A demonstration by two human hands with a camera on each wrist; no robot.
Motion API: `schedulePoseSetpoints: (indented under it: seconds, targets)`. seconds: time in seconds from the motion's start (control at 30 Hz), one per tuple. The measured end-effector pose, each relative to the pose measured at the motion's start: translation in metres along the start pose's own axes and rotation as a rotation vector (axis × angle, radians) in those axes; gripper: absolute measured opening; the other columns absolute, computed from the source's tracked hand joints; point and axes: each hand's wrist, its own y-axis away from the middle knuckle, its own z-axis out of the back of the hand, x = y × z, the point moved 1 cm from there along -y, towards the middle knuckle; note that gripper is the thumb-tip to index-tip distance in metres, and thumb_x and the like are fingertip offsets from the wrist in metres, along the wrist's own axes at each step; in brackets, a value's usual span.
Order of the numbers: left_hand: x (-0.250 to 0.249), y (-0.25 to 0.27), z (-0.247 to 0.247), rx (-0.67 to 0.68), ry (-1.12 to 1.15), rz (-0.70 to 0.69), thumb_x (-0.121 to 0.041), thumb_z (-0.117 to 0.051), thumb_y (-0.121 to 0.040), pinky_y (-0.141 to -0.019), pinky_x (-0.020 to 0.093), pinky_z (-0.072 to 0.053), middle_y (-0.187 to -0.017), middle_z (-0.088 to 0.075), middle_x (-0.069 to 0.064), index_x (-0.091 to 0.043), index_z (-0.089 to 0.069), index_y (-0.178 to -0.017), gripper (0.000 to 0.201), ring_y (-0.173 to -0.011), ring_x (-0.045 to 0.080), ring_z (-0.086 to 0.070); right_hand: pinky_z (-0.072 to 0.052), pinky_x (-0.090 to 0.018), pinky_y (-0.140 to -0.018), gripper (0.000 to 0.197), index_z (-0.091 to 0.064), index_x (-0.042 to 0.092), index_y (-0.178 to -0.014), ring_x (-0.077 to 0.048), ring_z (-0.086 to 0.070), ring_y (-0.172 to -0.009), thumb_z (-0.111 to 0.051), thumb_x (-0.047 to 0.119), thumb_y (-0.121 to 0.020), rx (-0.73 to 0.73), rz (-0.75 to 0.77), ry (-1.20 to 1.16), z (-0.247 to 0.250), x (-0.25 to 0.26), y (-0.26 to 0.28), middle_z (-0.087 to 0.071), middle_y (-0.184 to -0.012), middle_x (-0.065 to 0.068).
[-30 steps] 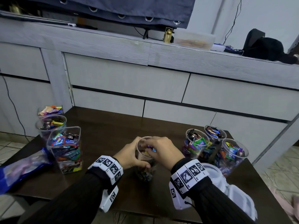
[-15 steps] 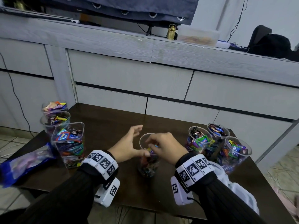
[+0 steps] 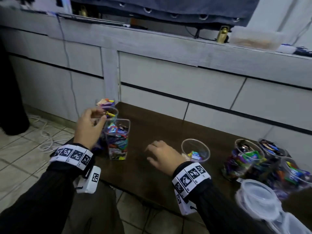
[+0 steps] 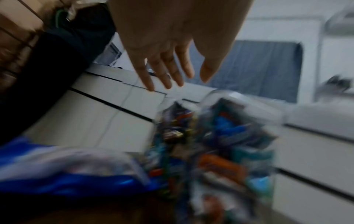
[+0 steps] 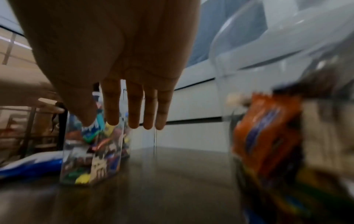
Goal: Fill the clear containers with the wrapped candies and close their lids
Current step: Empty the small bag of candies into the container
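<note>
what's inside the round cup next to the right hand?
The round cup holds a few wrapped candies near the bottom, mostly blue and yellow; the upper part looks empty and there's no lid. The right hand covers the cup's lower left, so the exact count is unclear.

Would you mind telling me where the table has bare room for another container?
Bare wood lies between the square container and the half-filled cup, and behind them toward the cabinet. The right end is crowded with full cups and lids.
</note>
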Motion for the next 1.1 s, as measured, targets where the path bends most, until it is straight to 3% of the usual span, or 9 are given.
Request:
schedulePoseSetpoints:
  seconds: [0.07, 0.13, 0.27, 0.37, 0.43, 0.6, 0.83, 1.0, 1.1]
  targets:
    - [0.04, -0.001, 0.014, 0.083, -0.303, 0.139, -0.02, -0.07, -0.088, -0.091, 0.036, -0.046, -0.117, -0.06, 0.02, -0.005, -0.06, -0.116, 0.033, -0.106, 0.024, -0.06, -0.041, -0.041, -0.102, 0.047, -0.041, 0.022, -0.138, -0.025, -0.04, -0.128, -0.052, 0.036, -0.094, 0.161, -0.065, -0.012, -0.02, 0.003, -0.011, -0.041, -0.14, -0.006]
    - [0.071, 0.004, 0.025, 0.248, -0.573, 0.276, -0.034, -0.073, -0.085, -0.098, 0.044, -0.042, -0.126, -0.055, 0.026, 0.0, -0.056, -0.125, 0.055, -0.118, 0.038, -0.051, -0.032, -0.044, -0.111, 0.059, -0.029, 0.024, -0.146, -0.028, -0.026, -0.14, -0.05, 0.041, -0.094, 0.31, -0.113, -0.013, -0.039, 0.004, -0.018, -0.024, -0.154, -0.006]
    - [0.113, 0.015, 0.03, 0.496, -0.899, 0.363, -0.063, -0.071, -0.075, -0.112, 0.037, -0.03, -0.147, -0.039, 0.02, -0.002, -0.035, -0.145, 0.1, -0.137, 0.033, -0.036, -0.021, -0.051, -0.116, 0.072, -0.013, 0.028, -0.152, -0.031, -0.006, -0.146, -0.05, 0.048, -0.093, 0.487, -0.196, -0.01, -0.066, 0.001, -0.023, -0.002, -0.16, -0.003]
    - [0.128, 0.012, 0.032, 0.625, -0.937, 0.338, -0.067, -0.068, -0.075, -0.119, 0.041, -0.019, -0.161, -0.015, 0.013, -0.01, -0.012, -0.154, 0.113, -0.148, 0.031, -0.016, -0.019, -0.053, -0.115, 0.075, -0.012, 0.029, -0.151, -0.031, -0.003, -0.147, -0.051, 0.05, -0.092, 0.504, -0.223, -0.008, -0.076, -0.002, -0.023, 0.001, -0.161, -0.003]
    - [0.134, 0.008, 0.033, 0.675, -0.922, 0.323, -0.063, -0.069, -0.077, -0.118, 0.045, -0.024, -0.162, -0.014, 0.012, -0.014, -0.009, -0.155, 0.11, -0.147, 0.032, -0.018, -0.018, -0.053, -0.115, 0.074, -0.011, 0.03, -0.151, -0.031, -0.002, -0.147, -0.05, 0.051, -0.092, 0.493, -0.222, -0.006, -0.08, -0.004, -0.023, 0.001, -0.161, -0.002]
    - [0.132, 0.003, 0.036, 0.701, -0.951, 0.231, -0.049, -0.074, -0.079, -0.097, 0.034, -0.046, -0.136, -0.051, 0.013, -0.019, -0.035, -0.144, 0.082, -0.12, 0.029, -0.055, -0.015, -0.052, -0.116, 0.072, -0.011, 0.03, -0.151, -0.029, -0.002, -0.147, -0.046, 0.053, -0.092, 0.459, -0.201, -0.004, -0.085, -0.008, -0.018, 0.0, -0.161, -0.001]
    - [0.084, 0.017, 0.054, 0.91, -0.99, 0.063, -0.061, -0.075, -0.063, -0.085, 0.027, -0.047, -0.103, -0.052, -0.01, -0.04, -0.049, -0.117, 0.063, -0.095, 0.011, -0.055, -0.015, -0.044, -0.119, 0.068, -0.02, 0.026, -0.15, -0.023, -0.007, -0.147, -0.051, 0.045, -0.093, 0.384, -0.173, -0.066, -0.085, -0.015, -0.001, -0.007, -0.16, -0.001]
    - [0.03, 0.051, 0.055, 1.111, -0.96, -0.219, -0.071, -0.058, -0.057, -0.078, 0.022, -0.043, -0.108, -0.046, -0.021, -0.053, -0.044, -0.117, 0.065, -0.099, -0.001, -0.049, -0.026, -0.035, -0.115, 0.051, -0.041, 0.021, -0.14, -0.019, -0.022, -0.143, -0.055, 0.034, -0.093, 0.328, -0.16, -0.139, -0.077, -0.021, 0.016, -0.025, -0.155, -0.002]
    - [-0.005, 0.067, 0.035, 1.176, -0.843, -0.478, -0.073, -0.048, -0.067, -0.089, 0.02, -0.042, -0.123, -0.042, -0.023, -0.05, -0.039, -0.133, 0.07, -0.112, -0.002, -0.043, -0.037, -0.028, -0.104, 0.03, -0.056, 0.019, -0.123, -0.018, -0.047, -0.124, -0.053, 0.028, -0.094, 0.21, -0.142, -0.223, -0.063, -0.023, 0.026, -0.051, -0.132, -0.004]
